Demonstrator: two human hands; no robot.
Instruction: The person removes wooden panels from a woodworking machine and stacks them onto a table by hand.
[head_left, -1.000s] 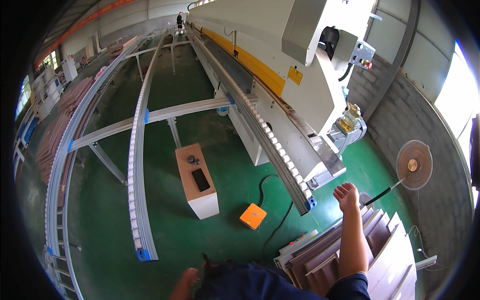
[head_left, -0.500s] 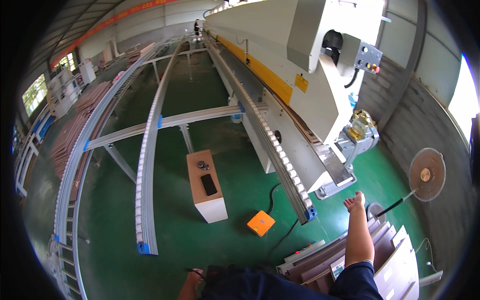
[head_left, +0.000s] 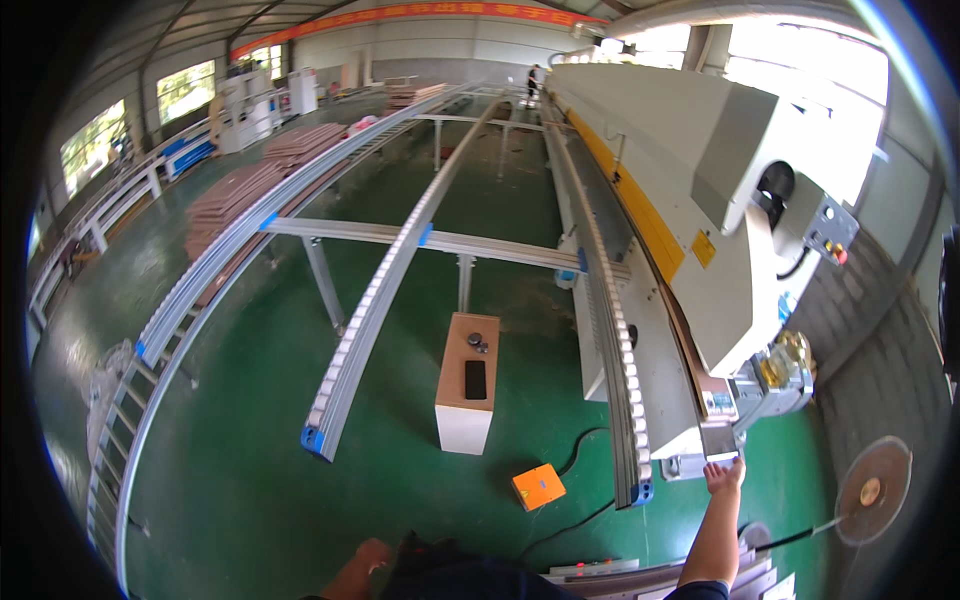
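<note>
My right hand point(head_left: 722, 472) is stretched forward on a bare arm, its fingertips against the lower edge of a small grey metal plate point(head_left: 719, 440) at the near end of a long white and yellow woodworking machine point(head_left: 700, 190). The fingers look extended and nothing is held in them. My left hand point(head_left: 360, 568) shows only as a blurred patch at the lower edge, beside my dark clothing, and its fingers cannot be made out. A curved roller rail point(head_left: 622, 400) with a blue end cap runs along the machine just left of my right hand.
On the green floor stand an orange box point(head_left: 538, 486) with a black cable and a wooden pedestal point(head_left: 468, 385) carrying a dark phone. A second roller rail point(head_left: 372, 310) lies left. A standing fan point(head_left: 873, 490) is right, and stacked boards point(head_left: 650, 578) lie below.
My right hand has moved forward from above the stacked boards to the plate at the machine's end. The view has tilted up, showing more of the hall.
</note>
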